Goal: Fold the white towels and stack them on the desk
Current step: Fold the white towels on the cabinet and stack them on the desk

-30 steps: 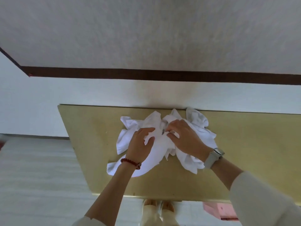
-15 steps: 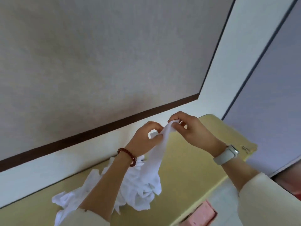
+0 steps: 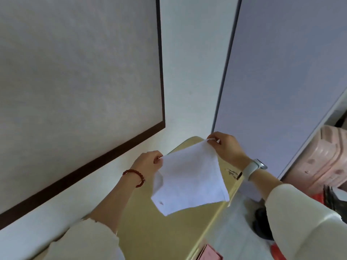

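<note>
While the left hand (image 3: 148, 164) pinches one top corner of a white towel (image 3: 189, 181) and the right hand (image 3: 226, 147) pinches the other, the cloth hangs spread between them, above the yellow desk (image 3: 150, 222). Its lower edge droops free beneath both hands, off the surface. Bare desktop stretches below the left forearm. Beyond the right wrist stands a pink suitcase (image 3: 324, 162); no container's contents can be made out.
</note>
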Demonstrator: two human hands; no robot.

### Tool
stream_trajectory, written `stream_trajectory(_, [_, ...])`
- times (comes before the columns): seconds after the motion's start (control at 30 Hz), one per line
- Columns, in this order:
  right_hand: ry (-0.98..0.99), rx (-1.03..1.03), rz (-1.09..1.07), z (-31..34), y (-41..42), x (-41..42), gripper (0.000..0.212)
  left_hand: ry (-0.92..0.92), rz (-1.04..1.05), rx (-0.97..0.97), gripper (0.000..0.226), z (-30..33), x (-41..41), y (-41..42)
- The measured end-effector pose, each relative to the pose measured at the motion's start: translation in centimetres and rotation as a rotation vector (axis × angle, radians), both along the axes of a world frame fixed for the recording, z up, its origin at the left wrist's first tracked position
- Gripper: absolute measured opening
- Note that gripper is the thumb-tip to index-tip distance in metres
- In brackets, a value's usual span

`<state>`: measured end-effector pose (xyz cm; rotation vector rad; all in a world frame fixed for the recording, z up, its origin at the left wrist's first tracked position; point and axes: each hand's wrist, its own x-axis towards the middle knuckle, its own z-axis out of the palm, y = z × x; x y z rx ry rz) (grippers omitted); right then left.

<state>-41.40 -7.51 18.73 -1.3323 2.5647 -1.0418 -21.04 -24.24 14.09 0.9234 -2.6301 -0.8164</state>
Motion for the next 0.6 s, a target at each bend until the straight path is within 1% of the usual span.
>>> stream_trajectory(0.07, [-0.029, 0.006, -0.024, -1.0, -1.1, -2.5, 0.017, -0.072, 0.069, -0.057, 0.016, -0.4, -2.1, -1.0])
stream_trajectory(0.13, [-0.086, -0.035, -0.033, -1.2, -2.3, -4.2, 0.016, -0.073, 0.137, -0.150, 0.019, 0.2, -4.1, -2.1])
stream_trajectory(0.2, [-0.127, -0.123, -0.045, -1.0, -3.4, -5.5, 0.015, -0.014, 0.207, -0.253, 0.020, 1.4, -5.6, -3.0])
stream_trajectory(0.3, [-0.186, -0.226, -0.061, -0.9, -3.8, -6.3, 0.016, 0.170, 0.262, -0.356, 0.017, 2.2, -6.5, -3.6])
stream_trajectory(0.37, [-0.219, -0.254, -0.049, -1.9, -3.4, -6.4, 0.017, 0.289, 0.185, -0.479, 0.015, 1.1, -6.2, -3.5])
stream_trajectory(0.43, [-0.243, -0.243, -0.040, -4.0, -2.6, -6.2, 0.014, 0.317, 0.101, -0.583, 0.018, -1.3, -5.5, -3.3])
stream_trajectory(0.5, [-0.249, -0.191, -0.051, -7.4, -1.4, -5.6, 0.012, 0.267, 0.024, -0.574, 0.024, -4.4, -4.6, -2.9])
stream_trajectory(0.6, [-0.278, -0.026, -0.055, -13.5, 1.1, -4.0, 0.011, 0.104, -0.060, -0.464, 0.022, -10.4, -2.5, -1.5])
